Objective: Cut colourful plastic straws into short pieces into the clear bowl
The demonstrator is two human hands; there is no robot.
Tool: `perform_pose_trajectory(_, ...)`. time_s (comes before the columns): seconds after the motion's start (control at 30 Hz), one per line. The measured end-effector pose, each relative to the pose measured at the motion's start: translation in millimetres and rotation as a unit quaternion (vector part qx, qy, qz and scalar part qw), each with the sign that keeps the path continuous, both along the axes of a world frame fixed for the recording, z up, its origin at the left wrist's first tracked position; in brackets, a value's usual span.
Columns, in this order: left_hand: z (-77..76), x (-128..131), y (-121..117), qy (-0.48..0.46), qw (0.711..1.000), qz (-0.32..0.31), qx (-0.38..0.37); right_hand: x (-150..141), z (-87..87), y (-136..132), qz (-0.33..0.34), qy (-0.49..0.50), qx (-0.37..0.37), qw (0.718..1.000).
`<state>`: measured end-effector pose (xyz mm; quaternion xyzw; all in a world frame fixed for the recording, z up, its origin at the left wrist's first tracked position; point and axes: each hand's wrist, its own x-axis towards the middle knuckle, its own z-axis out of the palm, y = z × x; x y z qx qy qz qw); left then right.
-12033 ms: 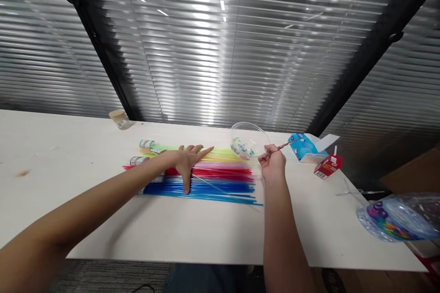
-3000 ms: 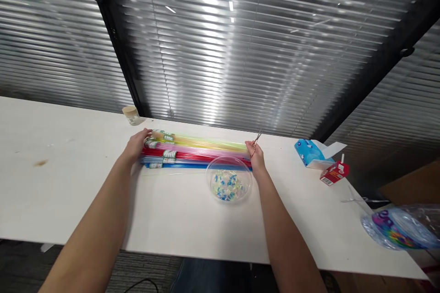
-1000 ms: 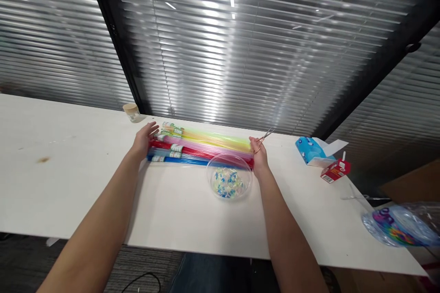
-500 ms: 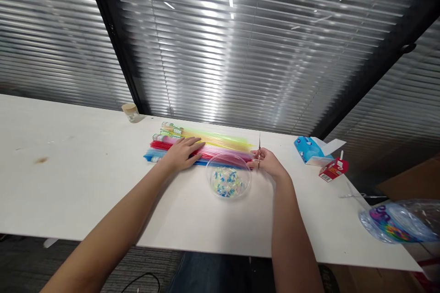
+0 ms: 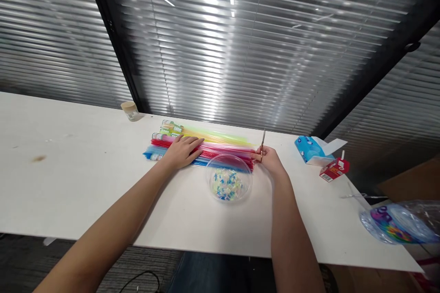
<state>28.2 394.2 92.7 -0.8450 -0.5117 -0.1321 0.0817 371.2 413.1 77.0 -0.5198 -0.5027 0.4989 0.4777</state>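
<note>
Bundles of thin coloured plastic straws (image 5: 220, 148) lie side by side on the white table, from yellow at the back through pink and red to blue in front. My left hand (image 5: 181, 150) rests on them with its fingers spread. At their right ends, my right hand (image 5: 268, 159) is closed on a pair of scissors (image 5: 263, 143), whose blades point up and away; its fingertips touch the straw ends. A clear round bowl (image 5: 228, 198) stands in front of the straws, covering part of the blue and red ones. Small cut pieces (image 5: 227, 184) in blue, yellow and clear lie in it.
A small jar with a wooden-looking lid (image 5: 130, 111) stands at the back left. On the right are a blue tissue box (image 5: 311, 150), a red carton (image 5: 333, 169) and a large clear plastic bottle (image 5: 398, 224) near the table's edge. Window blinds (image 5: 213, 55) rise behind the table.
My right hand and the scissors have shifted slightly, and the blades now lean a little to the right. The red straws' right ends look more spread. My left hand stays on the straws.
</note>
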Motion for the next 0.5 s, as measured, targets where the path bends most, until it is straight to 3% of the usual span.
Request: perform_pose_trajectory(0.5, -0.7, -2, 1, 0.004, 1.0, -0.003, 0.01, 27, -5.9, 1, -0.134, 0.081, -0.006, 0.988)
